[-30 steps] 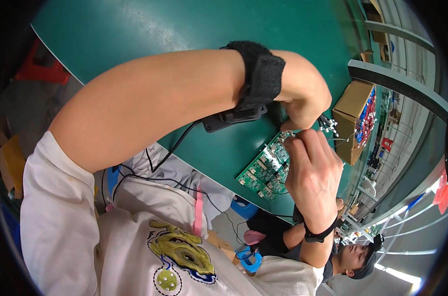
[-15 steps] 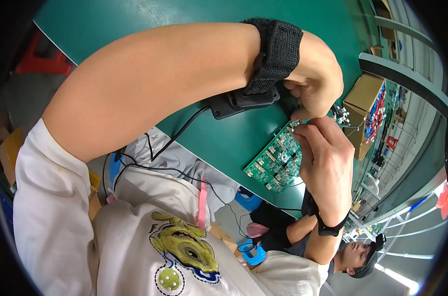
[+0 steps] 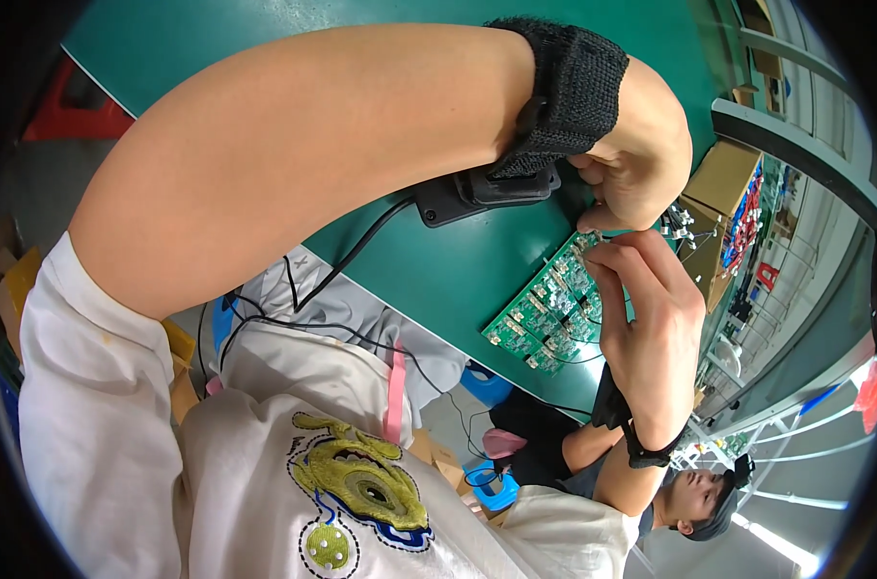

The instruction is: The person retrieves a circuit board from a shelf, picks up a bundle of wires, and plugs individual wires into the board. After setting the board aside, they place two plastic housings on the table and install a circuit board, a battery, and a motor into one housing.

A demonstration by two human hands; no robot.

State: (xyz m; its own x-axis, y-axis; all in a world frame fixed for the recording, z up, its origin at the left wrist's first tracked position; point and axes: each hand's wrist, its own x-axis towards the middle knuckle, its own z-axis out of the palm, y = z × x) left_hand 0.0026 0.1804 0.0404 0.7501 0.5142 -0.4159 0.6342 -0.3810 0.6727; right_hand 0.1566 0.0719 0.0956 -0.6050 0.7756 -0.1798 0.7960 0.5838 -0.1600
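A green circuit board panel point(image 3: 545, 323), dotted with pale connectors and small parts, lies on the green tabletop. My left hand point(image 3: 646, 164) is bent down over its far corner, the fingers curled and one fingertip at the board's edge; what they grip is hidden. Right beside it, my right hand point(image 3: 656, 294) is closed, with thumb and fingers pinched together over the same corner. Whatever is in that pinch is too small to make out. A thin dark wire shows by the board below the right hand.
Past my hands stands an open cardboard box point(image 3: 723, 183) holding red and blue parts, with white-tipped wires point(image 3: 678, 227) beside it. A grey metal frame point(image 3: 795, 145) arches behind. A black cable point(image 3: 366, 241) runs from the device on my left wrist. Another person point(image 3: 694, 502) is at lower right.
Both hands have shifted slightly to the right in the picture, staying at the board's corner. My right hand's fingers have spread a little from its palm, the pinch still closed.
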